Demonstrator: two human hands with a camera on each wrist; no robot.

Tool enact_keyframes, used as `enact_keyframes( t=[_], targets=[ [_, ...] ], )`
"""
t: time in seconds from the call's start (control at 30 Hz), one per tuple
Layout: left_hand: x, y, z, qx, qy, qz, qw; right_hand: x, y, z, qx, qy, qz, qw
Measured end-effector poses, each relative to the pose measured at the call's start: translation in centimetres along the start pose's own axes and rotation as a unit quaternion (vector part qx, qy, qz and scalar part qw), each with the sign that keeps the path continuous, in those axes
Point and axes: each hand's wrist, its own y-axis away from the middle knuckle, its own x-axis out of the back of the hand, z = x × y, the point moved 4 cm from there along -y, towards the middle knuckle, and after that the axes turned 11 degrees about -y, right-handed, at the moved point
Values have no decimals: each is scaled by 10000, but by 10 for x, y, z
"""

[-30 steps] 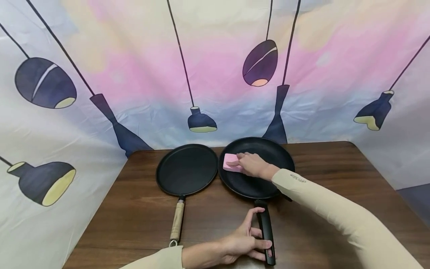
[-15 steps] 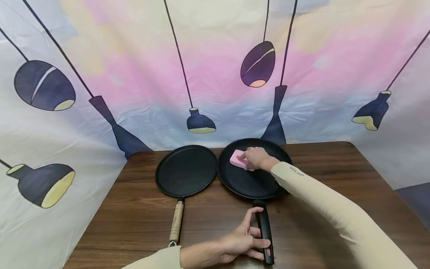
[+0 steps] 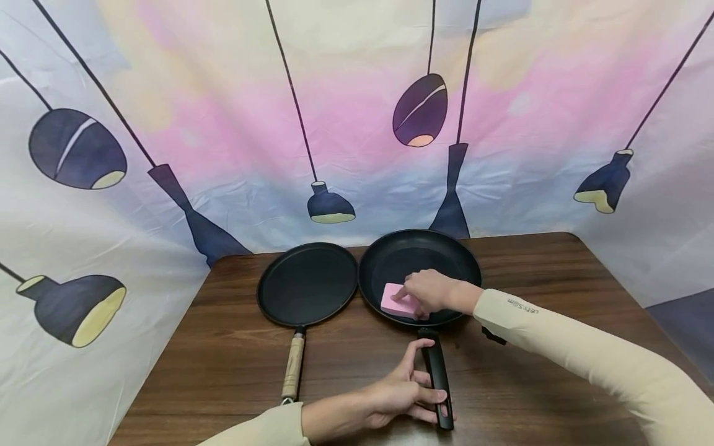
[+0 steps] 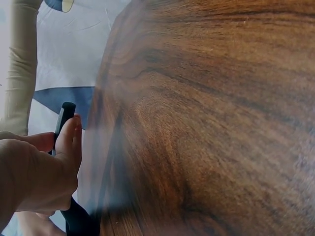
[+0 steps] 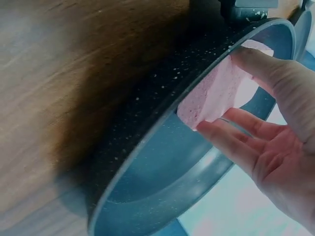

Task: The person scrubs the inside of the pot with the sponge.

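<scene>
A pink sponge [image 3: 398,302] lies against the inside of a black frying pan [image 3: 385,260], near the edge on the handle side. My right hand [image 3: 432,290] holds it between thumb and fingers; in the right wrist view the sponge [image 5: 214,93] sits just inside the pan's rim. With my left hand [image 3: 398,393] I grip the pan's black handle [image 3: 437,365], thumb on one side and fingers on the other. That same handle [image 4: 64,118] shows between thumb and fingers in the left wrist view.
Left of the frying pan lies a flat black crepe pan [image 3: 308,284] with a wooden handle [image 3: 293,368], their rims side by side. Both rest on a brown wooden table [image 3: 223,334]. Behind the table's far edge hangs a cloth [image 3: 368,124] printed with lamps.
My right hand has moved the sponge from the pan's left side, through the middle, toward the handle-side edge. The left hand keeps its grip on the handle.
</scene>
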Motion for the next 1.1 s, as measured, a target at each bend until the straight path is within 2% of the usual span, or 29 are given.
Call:
enact_keyframes(
  t=[0.27, 0.5, 0.6, 0.73, 0.93, 1.03, 1.1],
  targets=[
    [2, -1, -1, 41, -76, 189, 9998, 9, -19, 20, -434, -156, -9, 9989],
    [-2, -1, -3, 38, -126, 203, 9997, 15, -35, 63, -1339, -268, 392, 9899],
    [0, -2, -1, -1, -122, 244, 9996, 18, -39, 73, -1501, -335, 521, 9867],
    [1, -3, 1, -38, -97, 221, 9997, 22, -32, 70, -1288, -481, 308, 9900],
    [0, -5, 3, -84, 29, 139, 9999, 17, 1, 41, -673, -405, -323, 9964],
    [1, -4, 1, -43, -18, 258, 9997, 8, 18, 24, -273, -240, -338, 9988],
    [0, -4, -1, -13, -61, 331, 9994, 2, 25, 17, -175, -275, -299, 9990]
  ],
)
